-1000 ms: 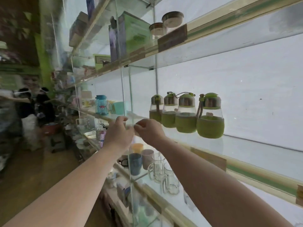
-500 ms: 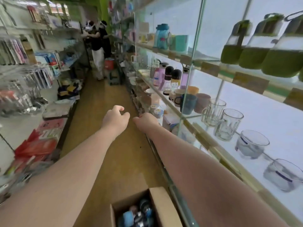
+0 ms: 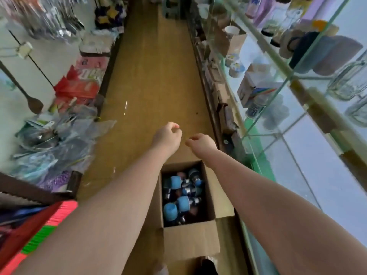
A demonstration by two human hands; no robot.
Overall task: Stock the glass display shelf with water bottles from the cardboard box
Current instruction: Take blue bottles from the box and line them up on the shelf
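Hands [image 3: 182, 138] dropped from shelf toward cardboard box [image 3: 190, 237]; apparently holding nothing.

Retail shop aisle, housewares type. Glass display shelf [image 3: 282, 62] on the right carried mugs [image 3: 303, 50] and glass cups [image 3: 349, 82]; packaged goods [image 3: 79, 80] were piled along the left; open cardboard box [image 3: 190, 241] of water bottles [image 3: 174, 182] sat on the floor.

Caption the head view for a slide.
Both empty hands, left and right, reach down toward the open box of bottles.
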